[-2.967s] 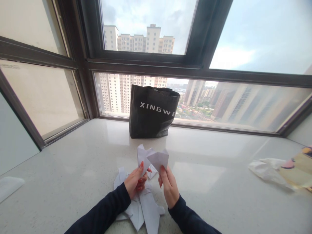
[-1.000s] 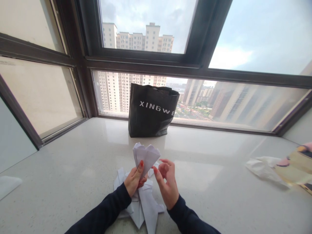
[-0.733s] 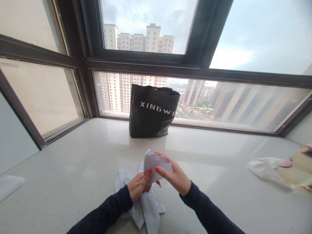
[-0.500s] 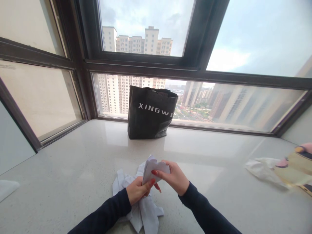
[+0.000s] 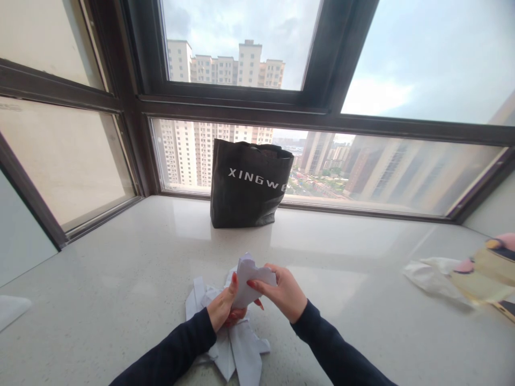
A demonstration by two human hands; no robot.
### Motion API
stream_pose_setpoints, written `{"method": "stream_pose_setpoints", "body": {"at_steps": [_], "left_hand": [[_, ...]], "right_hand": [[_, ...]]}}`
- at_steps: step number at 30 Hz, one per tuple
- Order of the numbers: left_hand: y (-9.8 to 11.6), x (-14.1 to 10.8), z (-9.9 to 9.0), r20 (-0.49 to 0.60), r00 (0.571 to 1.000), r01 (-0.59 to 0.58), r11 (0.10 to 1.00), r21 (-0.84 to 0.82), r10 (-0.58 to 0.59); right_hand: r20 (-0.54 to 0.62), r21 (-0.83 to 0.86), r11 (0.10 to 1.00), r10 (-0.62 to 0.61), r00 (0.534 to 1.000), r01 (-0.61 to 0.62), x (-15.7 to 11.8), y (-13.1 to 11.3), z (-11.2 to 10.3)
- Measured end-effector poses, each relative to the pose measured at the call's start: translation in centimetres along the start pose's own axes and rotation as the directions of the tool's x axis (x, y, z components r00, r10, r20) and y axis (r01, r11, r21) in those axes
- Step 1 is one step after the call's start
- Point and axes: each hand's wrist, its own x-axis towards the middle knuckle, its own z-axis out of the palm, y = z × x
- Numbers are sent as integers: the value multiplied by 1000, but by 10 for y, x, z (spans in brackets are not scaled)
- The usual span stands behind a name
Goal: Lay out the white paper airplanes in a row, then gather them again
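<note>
Both hands hold one folded white paper [image 5: 246,284] above a pile of folded white papers [image 5: 246,351]. My left hand [image 5: 226,304] grips its lower left edge, the thumb up along the side and the fingers beneath. My right hand [image 5: 285,289] pinches the right part, thumb on the front face and the other fingers mostly hidden behind the paper. The top edge of the held paper is uneven, with a raised point at the left. The pile lies on the white speckled sill, partly covered by my left hand and sleeve.
A black bag [image 5: 249,187] with white lettering stands upright near the window. At the right edge lie a crumpled white wrapper [image 5: 436,279] and a yellow and pink item [image 5: 485,271]. Something white [image 5: 13,312] rests at the far left edge.
My left thumb has moved up from the lower front of the paper to its left edge. My right hand has shifted slightly left, still pinching the paper.
</note>
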Motion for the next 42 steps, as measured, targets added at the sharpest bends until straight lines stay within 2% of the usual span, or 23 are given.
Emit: {"method": "stream_pose_setpoints", "body": {"at_steps": [6, 10, 13, 16, 21, 26, 29, 34, 42], "left_hand": [[3, -2, 3, -20, 998, -55, 995, 78, 57], [3, -4, 6, -57, 996, -64, 988, 139, 73], [2, -7, 8, -58, 993, -83, 966, 246, 100], [3, -8, 7, -7, 996, -87, 954, 288, 93], [5, -6, 2, 111, 992, -88, 947, 309, 55], [7, -7, 2, 142, 988, -95, 942, 322, 51], [8, -10, 3, 166, 986, -85, 941, 326, 31], [6, -11, 4, 135, 989, -99, 940, 325, 57], [0, -7, 5, 103, 992, -103, 936, 336, 72]], "right_hand": [[24, 4, 1000, 13, 1000, -13, 0, -1, 1], [50, -122, 993, 3, 999, 3, 1, -7, -8], [137, -189, 982, 40, 990, -13, 2, -11, -19], [237, -186, 980, 109, 965, -65, 3, -12, -26], [264, -68, 989, 144, 954, -131, 5, -6, -26], [326, 86, 969, 193, 925, -233, 7, -5, -27], [324, 146, 947, 227, 918, -285, 9, 2, -26], [328, 291, 872, 296, 897, -394, 14, 25, -20], [313, 435, 809, 274, 909, -394, 13, 52, -8]]}}
